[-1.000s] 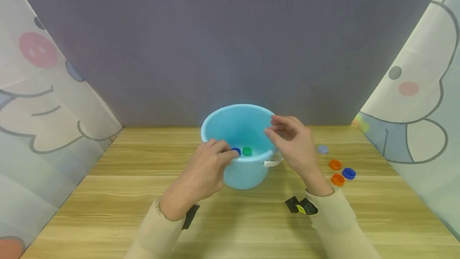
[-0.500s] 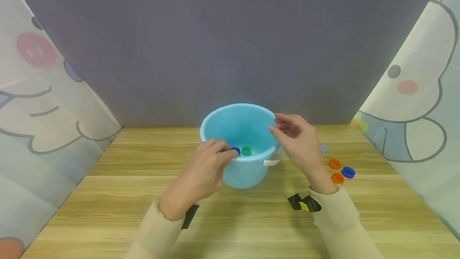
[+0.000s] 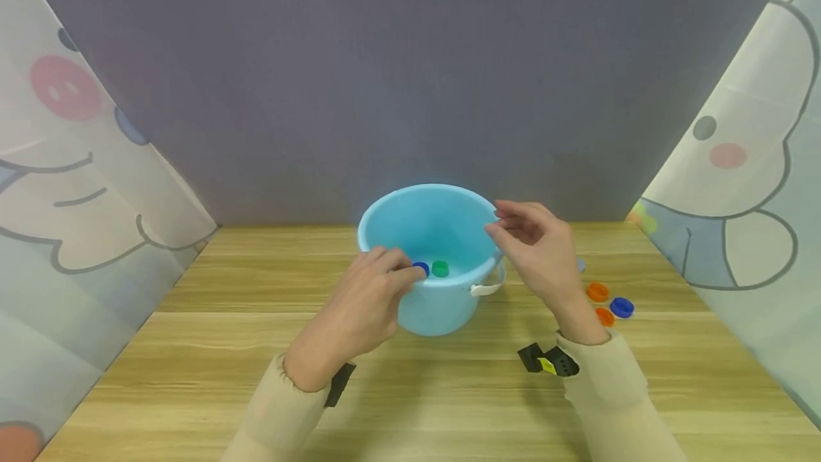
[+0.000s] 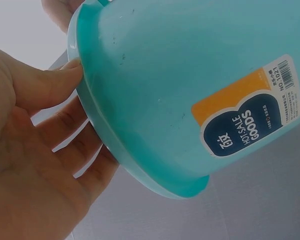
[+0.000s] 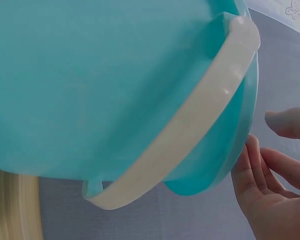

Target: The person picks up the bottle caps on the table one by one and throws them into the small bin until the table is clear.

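Note:
A light blue bucket [image 3: 436, 309] stands upright on the wooden table, a blue cap [image 3: 421, 267] and a green cap [image 3: 440, 269] inside it. My left hand [image 3: 362, 305] grips the near left part of its rim; in the left wrist view the thumb of that hand [image 4: 45, 135] lies on the outside of the rim, fingers over the edge. At the right side of the rim is my right hand [image 3: 541, 252], holding nothing, thumb and fingers apart. The right wrist view has that hand [image 5: 277, 185] beside the rim, near the white handle [image 5: 190, 120].
On the table [image 3: 192, 376] right of the bucket lie two orange caps [image 3: 598, 291], a blue cap [image 3: 621, 306] and a pale cap [image 3: 580, 264] partly behind my right hand. A grey panel [image 3: 410, 77] rises behind, with patterned cloths at both sides.
My right hand has moved to the right, from over the bucket's rim toward its outer side, and covers more of the pale cap. The left hand keeps its grip on the rim; the bucket has barely moved.

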Demonstrator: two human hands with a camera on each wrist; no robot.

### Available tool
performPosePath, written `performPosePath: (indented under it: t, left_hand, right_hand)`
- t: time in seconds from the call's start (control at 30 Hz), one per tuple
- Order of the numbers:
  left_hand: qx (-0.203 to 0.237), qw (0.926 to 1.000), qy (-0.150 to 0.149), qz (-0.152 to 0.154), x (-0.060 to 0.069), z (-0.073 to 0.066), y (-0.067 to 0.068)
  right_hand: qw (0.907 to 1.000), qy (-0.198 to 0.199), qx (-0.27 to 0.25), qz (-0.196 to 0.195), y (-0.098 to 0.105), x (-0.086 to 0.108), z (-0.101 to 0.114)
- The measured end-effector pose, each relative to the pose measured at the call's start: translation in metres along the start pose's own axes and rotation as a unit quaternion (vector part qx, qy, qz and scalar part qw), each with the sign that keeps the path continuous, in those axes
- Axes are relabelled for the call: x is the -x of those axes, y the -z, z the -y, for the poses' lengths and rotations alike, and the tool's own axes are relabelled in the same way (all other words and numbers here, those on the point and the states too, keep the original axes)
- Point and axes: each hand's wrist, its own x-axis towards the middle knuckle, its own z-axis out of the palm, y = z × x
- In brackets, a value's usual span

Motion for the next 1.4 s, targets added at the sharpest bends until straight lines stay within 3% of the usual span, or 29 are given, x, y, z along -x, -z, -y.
performPosePath:
  t: [0.8, 1.4]
  left_hand:
    - [-0.001, 1.0, 0.0, 0.0, 0.0, 0.0, 0.001]
    - [-0.012, 0.9999, -0.004, -0.003, 0.0, -0.001, 0.0]
  right_hand:
    - [0.9993, 0.026, 0.006, 0.025, 0.01, -0.002, -0.004]
    - [0.9993, 0.013, 0.03, 0.019, 0.015, -0.001, 0.002]
